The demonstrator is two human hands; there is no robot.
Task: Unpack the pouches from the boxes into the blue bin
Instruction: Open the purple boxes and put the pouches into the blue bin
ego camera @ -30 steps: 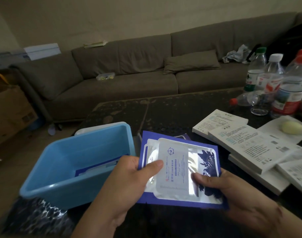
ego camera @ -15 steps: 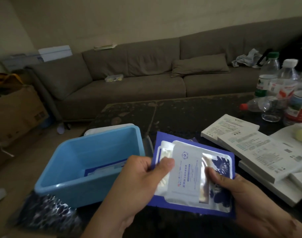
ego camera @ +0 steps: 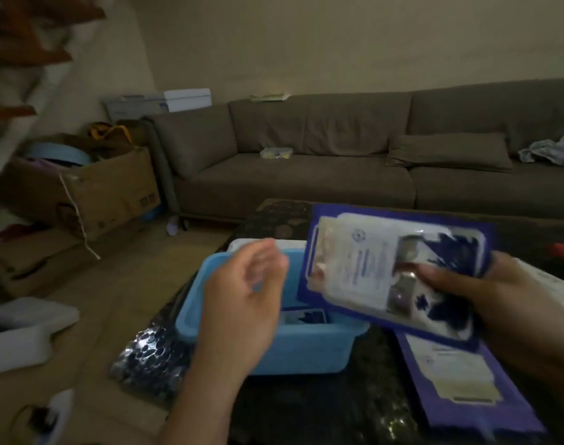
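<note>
— Where are the pouches?
— The right hand grips a stack of pouches above the blue bin; its thumb presses on top, the fingers are hidden beneath. Another pouch lies inside, half hidden.
— And the left hand?
— Over the bin, motion-blurred, fingers loosely curled, holding nothing. A purple box lies on the worktop, cut off at the edge.

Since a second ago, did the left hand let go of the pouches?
Yes. The left hand came off the pouches and now hangs leftward over the blue bin.
</note>
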